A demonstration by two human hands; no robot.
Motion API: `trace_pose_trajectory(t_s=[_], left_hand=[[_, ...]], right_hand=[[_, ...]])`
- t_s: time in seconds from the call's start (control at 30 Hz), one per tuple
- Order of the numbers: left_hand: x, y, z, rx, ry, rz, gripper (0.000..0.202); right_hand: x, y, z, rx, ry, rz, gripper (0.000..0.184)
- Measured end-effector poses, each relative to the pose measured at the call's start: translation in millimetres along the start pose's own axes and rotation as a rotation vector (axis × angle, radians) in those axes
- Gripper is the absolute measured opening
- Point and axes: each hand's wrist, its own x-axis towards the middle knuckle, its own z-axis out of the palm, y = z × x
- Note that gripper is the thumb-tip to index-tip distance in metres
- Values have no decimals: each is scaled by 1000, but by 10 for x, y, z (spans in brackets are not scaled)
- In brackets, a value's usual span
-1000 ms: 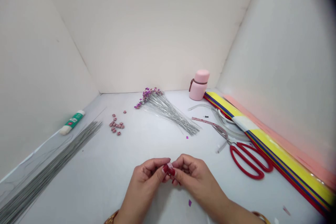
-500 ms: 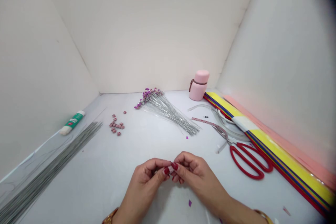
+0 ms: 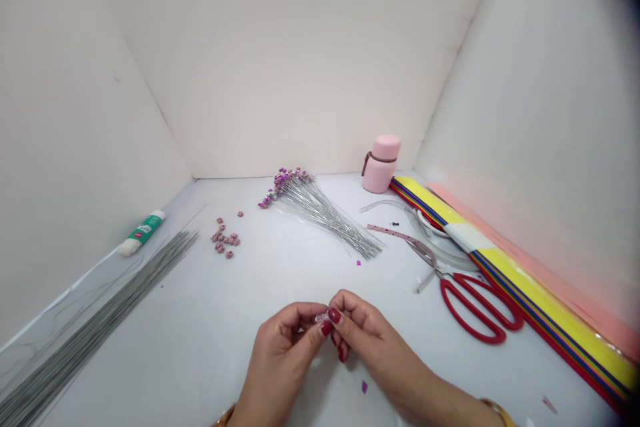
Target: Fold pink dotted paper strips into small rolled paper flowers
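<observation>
My left hand [image 3: 285, 353] and my right hand [image 3: 367, 337] meet low in the middle of the view, just above the white table. Both pinch a tiny pale piece [image 3: 323, 317] between thumbs and fingertips; it is too small to name. The nails are painted dark red. A gold bangle shows on each wrist.
Red-handled scissors [image 3: 475, 307] lie to the right beside a pile of coloured paper strips [image 3: 525, 280] and a pink jar [image 3: 381, 163]. Bead-tipped wires [image 3: 320, 210] lie behind, small pink beads [image 3: 224, 240] further left, with bare wires [image 3: 100, 320] and a glue stick [image 3: 141, 232].
Both hands have turned the tiny piece a little between the fingertips and stayed in place. The camera has shifted slightly.
</observation>
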Motion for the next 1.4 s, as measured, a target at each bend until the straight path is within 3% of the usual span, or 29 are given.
trace_pose_trajectory(t_s=[0.13,0.3,0.5,0.6,1.17,1.4], left_hand=[[-14,-17,-20,-54,0,21,15],[-20,-37,-30,-2,46,62,16],[-20,-21,70,-255,177,-147,20],[-21,-19,89,-315,213,-170,19],[-18,-5,83,-220,73,-131,16],[-22,-14,25,-28,70,34,18]], right_hand=[[19,6,12,120,1,21,22],[11,27,10,47,-3,-11,23],[-28,54,9,-225,49,-188,21],[-34,77,1,-273,38,-203,19],[-28,43,0,-195,60,-171,19],[-38,-3,4,-166,21,-137,21]])
